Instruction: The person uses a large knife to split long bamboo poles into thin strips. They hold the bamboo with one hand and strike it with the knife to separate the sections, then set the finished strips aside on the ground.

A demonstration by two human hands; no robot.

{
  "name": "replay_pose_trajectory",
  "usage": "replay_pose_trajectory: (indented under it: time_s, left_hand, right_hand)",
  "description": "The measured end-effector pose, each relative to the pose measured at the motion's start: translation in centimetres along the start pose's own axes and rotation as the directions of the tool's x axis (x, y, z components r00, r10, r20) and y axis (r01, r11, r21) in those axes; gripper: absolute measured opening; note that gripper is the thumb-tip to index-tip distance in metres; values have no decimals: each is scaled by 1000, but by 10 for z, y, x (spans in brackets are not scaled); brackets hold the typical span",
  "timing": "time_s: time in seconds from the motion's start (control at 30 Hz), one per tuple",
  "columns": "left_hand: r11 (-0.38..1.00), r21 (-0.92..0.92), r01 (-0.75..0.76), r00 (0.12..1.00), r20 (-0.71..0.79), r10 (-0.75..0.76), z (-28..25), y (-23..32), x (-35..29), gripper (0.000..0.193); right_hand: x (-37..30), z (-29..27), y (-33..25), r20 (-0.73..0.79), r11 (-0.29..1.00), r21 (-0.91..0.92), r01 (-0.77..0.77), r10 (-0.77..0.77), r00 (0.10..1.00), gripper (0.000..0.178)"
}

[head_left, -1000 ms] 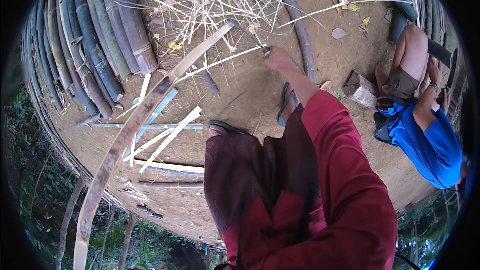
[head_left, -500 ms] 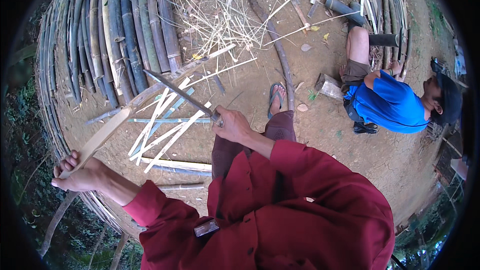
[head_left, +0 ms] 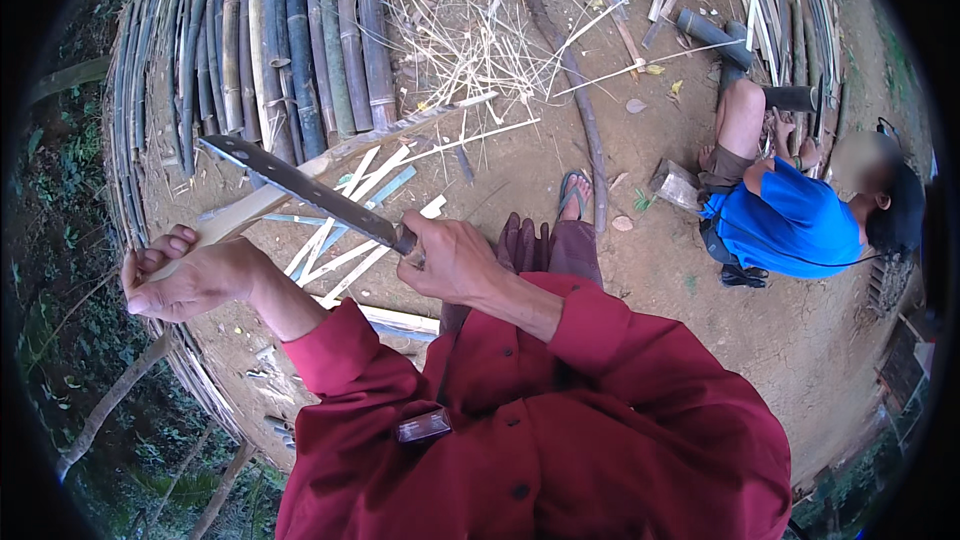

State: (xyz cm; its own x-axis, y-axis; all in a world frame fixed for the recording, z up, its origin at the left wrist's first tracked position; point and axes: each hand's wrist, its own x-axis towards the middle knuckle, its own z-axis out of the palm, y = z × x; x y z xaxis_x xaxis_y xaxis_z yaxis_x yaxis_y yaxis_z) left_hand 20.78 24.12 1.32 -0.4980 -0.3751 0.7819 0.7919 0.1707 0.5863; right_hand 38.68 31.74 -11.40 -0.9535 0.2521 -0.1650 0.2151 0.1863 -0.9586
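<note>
My left hand (head_left: 205, 278) is closed around the near end of a long, pale split-bamboo strip (head_left: 245, 212). The strip slants away to the right, its far end close to a heap of thin shavings. My right hand (head_left: 452, 260) grips the handle of a machete (head_left: 310, 192). Its dark, spotted blade points to the far left and crosses over the strip, with the broad side showing. Whether the edge touches the bamboo I cannot tell. Beneath the blade, several cut bamboo slats (head_left: 350, 258) lie crossed on the ground.
Bamboo poles (head_left: 295, 40) lie side by side at the far left. Curly shavings (head_left: 480, 55) and a thin branch (head_left: 575, 90) are ahead. At right, a person in a blue shirt (head_left: 790, 215) sits low beside more bamboo (head_left: 790, 20). Green plants (head_left: 70, 310) border the left.
The machete's tip has swung left and its blade has turned broad side up. My left hand has moved up and away from me with the strip. The whole view has shifted slightly.
</note>
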Motion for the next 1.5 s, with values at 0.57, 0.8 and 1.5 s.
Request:
replay_pose_trajectory:
  time_s: [0.57, 0.8, 1.5]
  left_hand:
    - [986, 147, -77, 996, -33, 83, 19, -5, -1, 52]
    - [989, 127, -70, 997, -16, 72, 18, -5, 0, 52]
    - [969, 206, -138, 986, -59, 153, -8, -14, 11, 50]
  right_hand:
    - [16, -25, 0, -34, 988, -108, 109, -114, 993, 20]
    - [23, -26, -2, 57, 993, -116, -5, 11, 998, 21]
    - [25, -20, 32, 128, 979, -202, -9, 35, 991, 31]
